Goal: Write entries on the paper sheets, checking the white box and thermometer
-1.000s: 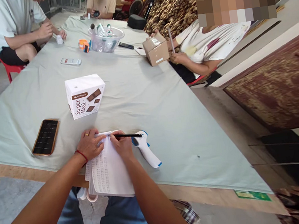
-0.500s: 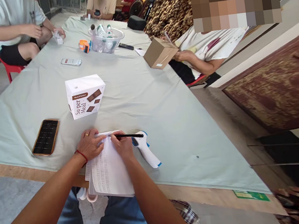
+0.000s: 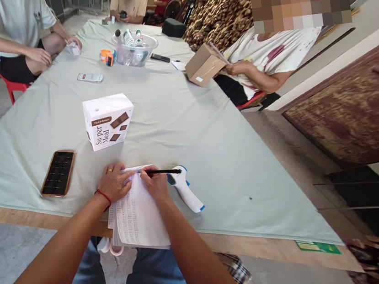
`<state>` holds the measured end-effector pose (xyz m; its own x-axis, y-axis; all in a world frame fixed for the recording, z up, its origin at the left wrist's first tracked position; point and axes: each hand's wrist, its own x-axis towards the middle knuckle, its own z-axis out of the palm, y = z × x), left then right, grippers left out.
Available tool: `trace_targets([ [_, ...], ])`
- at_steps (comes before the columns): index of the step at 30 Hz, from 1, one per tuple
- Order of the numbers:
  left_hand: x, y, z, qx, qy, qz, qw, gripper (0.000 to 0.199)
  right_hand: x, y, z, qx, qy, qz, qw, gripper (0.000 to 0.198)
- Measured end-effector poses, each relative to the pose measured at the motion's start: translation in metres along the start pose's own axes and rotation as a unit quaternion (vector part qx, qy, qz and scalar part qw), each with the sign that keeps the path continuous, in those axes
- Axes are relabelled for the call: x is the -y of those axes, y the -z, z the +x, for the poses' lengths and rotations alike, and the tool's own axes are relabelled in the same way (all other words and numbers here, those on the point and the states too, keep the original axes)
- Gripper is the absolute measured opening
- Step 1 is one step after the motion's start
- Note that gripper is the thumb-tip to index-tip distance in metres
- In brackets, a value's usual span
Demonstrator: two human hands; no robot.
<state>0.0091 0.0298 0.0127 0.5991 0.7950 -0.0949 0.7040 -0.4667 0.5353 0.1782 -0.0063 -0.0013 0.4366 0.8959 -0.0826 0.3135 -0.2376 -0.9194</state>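
A notebook [image 3: 144, 221] covered in rows of handwriting lies at the table's near edge, partly overhanging it. My left hand [image 3: 116, 183] rests flat on its upper left, fingers stretched out. Between the fingers of my right hand [image 3: 155, 183] is a black pen [image 3: 165, 171], its tip at the top of the page. The pen's back end reaches over a white and blue infrared thermometer [image 3: 187, 193], which lies just right of the notebook. Beyond my left hand a white "Super Meal" box [image 3: 109, 123] stands upright, and a dark phone [image 3: 58, 173] with a brown rim lies farther left.
A pale green cloth [image 3: 210, 144] covers the table. Farther back are a clear tub [image 3: 137, 51] of bottles, an orange tape dispenser [image 3: 106, 57] and a second phone [image 3: 90, 77]. At right a person holds a cardboard box [image 3: 205, 64]; others sit at the left and far end.
My hands and the pen have barely moved. The person at left has lowered a hand toward the knee and leaned left. The cardboard box has shifted slightly right as its holder moved.
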Motion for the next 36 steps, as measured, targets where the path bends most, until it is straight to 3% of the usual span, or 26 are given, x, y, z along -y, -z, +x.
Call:
trace_targets([
  [36, -0.0006, 0.0009, 0.0002, 0.008, 0.007, 0.001, 1.0, 0.038, 0.0034, 0.0011, -0.0013, -0.009, -0.005, -0.001, 1.0, 0.024],
])
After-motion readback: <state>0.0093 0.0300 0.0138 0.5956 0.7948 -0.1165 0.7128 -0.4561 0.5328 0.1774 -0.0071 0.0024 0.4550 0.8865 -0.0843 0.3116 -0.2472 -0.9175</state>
